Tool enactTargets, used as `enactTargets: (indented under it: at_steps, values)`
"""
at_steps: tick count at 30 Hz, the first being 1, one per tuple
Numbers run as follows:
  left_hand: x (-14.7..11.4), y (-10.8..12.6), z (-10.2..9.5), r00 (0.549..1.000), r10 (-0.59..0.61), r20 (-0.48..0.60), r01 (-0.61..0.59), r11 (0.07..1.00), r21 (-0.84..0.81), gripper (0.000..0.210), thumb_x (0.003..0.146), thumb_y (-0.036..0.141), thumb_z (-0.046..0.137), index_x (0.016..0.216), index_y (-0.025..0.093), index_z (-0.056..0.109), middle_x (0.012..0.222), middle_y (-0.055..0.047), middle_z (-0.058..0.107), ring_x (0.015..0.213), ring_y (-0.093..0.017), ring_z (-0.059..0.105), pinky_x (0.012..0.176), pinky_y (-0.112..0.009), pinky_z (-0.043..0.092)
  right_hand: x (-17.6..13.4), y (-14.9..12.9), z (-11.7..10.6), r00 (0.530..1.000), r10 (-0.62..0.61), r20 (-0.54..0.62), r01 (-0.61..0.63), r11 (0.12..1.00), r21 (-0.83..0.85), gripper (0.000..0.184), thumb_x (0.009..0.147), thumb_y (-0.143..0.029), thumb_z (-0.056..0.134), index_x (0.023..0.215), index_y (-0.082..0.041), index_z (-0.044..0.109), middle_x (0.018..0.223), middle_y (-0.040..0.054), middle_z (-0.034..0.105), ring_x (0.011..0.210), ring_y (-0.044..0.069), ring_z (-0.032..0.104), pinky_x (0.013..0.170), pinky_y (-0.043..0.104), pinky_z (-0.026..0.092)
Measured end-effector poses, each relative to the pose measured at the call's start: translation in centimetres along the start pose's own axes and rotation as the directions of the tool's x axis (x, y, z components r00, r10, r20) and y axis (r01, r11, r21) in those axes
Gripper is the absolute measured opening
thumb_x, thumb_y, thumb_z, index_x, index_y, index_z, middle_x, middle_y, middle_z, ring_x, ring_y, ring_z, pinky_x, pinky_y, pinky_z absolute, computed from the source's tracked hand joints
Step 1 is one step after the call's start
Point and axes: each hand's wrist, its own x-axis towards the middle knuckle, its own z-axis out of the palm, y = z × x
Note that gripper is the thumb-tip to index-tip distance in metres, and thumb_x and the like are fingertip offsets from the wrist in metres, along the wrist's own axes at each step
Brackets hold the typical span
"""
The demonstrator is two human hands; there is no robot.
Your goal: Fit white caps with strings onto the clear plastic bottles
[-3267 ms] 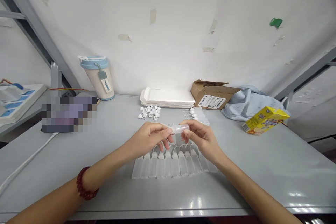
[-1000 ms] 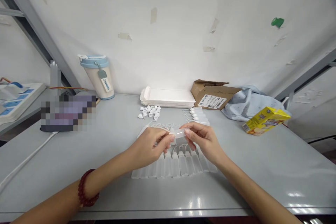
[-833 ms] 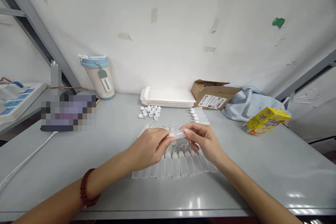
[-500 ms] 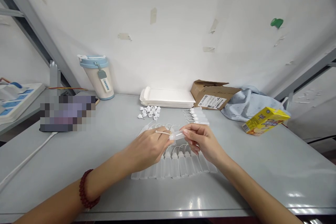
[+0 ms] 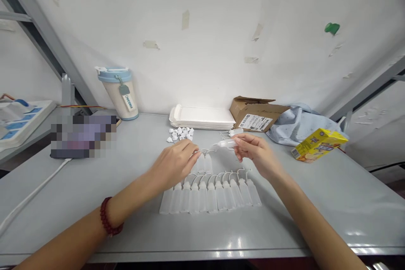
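A small clear plastic squeeze bottle [image 5: 225,143] is pinched by its base in my right hand [image 5: 257,152], tilted, its nozzle end pointing left with a thin strap. My left hand [image 5: 175,162] has its fingers closed over the middle row of bottles [image 5: 207,163]; what its fingertips hold is hidden. Nearer me lies a row of similar bottles [image 5: 211,199] side by side, curved straps at their necks. Beyond my right hand, a few more bottles [image 5: 236,132] lie partly covered. Small white caps [image 5: 181,133] sit in a loose pile behind my left hand.
At the back stand a stack of white trays [image 5: 202,117], an open cardboard box [image 5: 257,116] and bunched blue cloth [image 5: 299,124]. A yellow carton [image 5: 318,145] lies right. On the left are a tumbler [image 5: 122,95], a phone [image 5: 84,135] with a white cable and a power strip [image 5: 25,122].
My hands have parted. The right one has carried the bottle up and to the right, out of the left hand's hold; the left has moved slightly left over the middle row.
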Motion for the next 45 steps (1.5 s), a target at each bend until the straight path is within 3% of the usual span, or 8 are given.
enactTargets:
  at_steps: [8, 16, 25, 34, 40, 45]
  values:
    - [0.2, -0.8, -0.1, 0.988, -0.149, 0.032, 0.151, 0.987, -0.060, 0.021, 0.092, 0.027, 0.037, 0.088, 0.018, 0.056, 0.083, -0.002, 0.060, 0.072, -0.015, 0.055, 0.063, -0.028, 0.042, 1.3, -0.6, -5.0, 0.994, 0.108, -0.008, -0.106, 0.949, -0.298, 0.030, 0.069, -0.037, 0.068, 0.089, -0.016, 0.063, 0.070, 0.0040, 0.064, 0.064, 0.015, 0.058, 0.058, 0.027, 0.045]
    - [0.1, -0.7, -0.1, 0.985, -0.170, 0.029, 0.172, 0.981, -0.086, 0.022, 0.092, 0.029, 0.037, 0.087, 0.018, 0.056, 0.080, -0.002, 0.059, 0.070, -0.015, 0.054, 0.062, -0.027, 0.040, 1.6, -0.2, -7.6, 0.962, 0.252, 0.107, -0.167, 0.851, -0.498, 0.023, 0.066, -0.028, 0.067, 0.085, -0.017, 0.062, 0.069, 0.0009, 0.063, 0.066, 0.014, 0.057, 0.058, 0.025, 0.043]
    - [0.1, -0.5, 0.0, 0.990, -0.135, -0.044, 0.130, 0.986, -0.102, 0.021, 0.089, 0.023, 0.040, 0.076, 0.018, 0.054, 0.069, 0.000, 0.057, 0.062, -0.012, 0.049, 0.055, -0.024, 0.035, 1.9, 0.2, -8.2, 0.958, 0.286, 0.029, -0.219, 0.789, -0.574, 0.019, 0.060, -0.023, 0.067, 0.077, -0.018, 0.059, 0.064, -0.0014, 0.063, 0.061, 0.013, 0.056, 0.056, 0.023, 0.043]
    - [0.1, -0.4, 0.1, 0.987, -0.102, -0.122, 0.090, 0.990, -0.106, 0.023, 0.089, 0.021, 0.039, 0.072, 0.017, 0.055, 0.062, 0.001, 0.054, 0.056, -0.012, 0.046, 0.053, -0.024, 0.034, 1.9, 0.6, -8.2, 0.962, 0.271, -0.043, -0.248, 0.794, -0.555, 0.021, 0.056, -0.024, 0.072, 0.071, -0.018, 0.058, 0.061, -0.0003, 0.064, 0.061, 0.017, 0.062, 0.062, 0.029, 0.052]
    - [0.1, -0.6, 0.1, 0.985, -0.126, -0.121, 0.118, 0.991, -0.071, 0.026, 0.089, 0.022, 0.038, 0.069, 0.017, 0.054, 0.060, 0.001, 0.053, 0.054, -0.011, 0.045, 0.052, -0.024, 0.034, 1.9, 0.7, -8.4, 0.971, 0.222, -0.084, -0.232, 0.812, -0.536, 0.019, 0.054, -0.023, 0.074, 0.066, -0.017, 0.059, 0.058, 0.0002, 0.064, 0.058, 0.016, 0.061, 0.060, 0.030, 0.052]
    - [0.3, -0.9, -0.4, 0.951, -0.128, -0.282, 0.105, 0.990, -0.093, 0.024, 0.086, 0.019, 0.041, 0.066, 0.017, 0.054, 0.057, 0.002, 0.053, 0.053, -0.010, 0.046, 0.050, -0.023, 0.034, 2.0, 0.7, -8.2, 0.976, 0.083, -0.199, -0.191, 0.762, -0.618, 0.025, 0.061, -0.035, 0.073, 0.062, -0.016, 0.058, 0.050, 0.0013, 0.060, 0.047, 0.014, 0.055, 0.051, 0.027, 0.047]
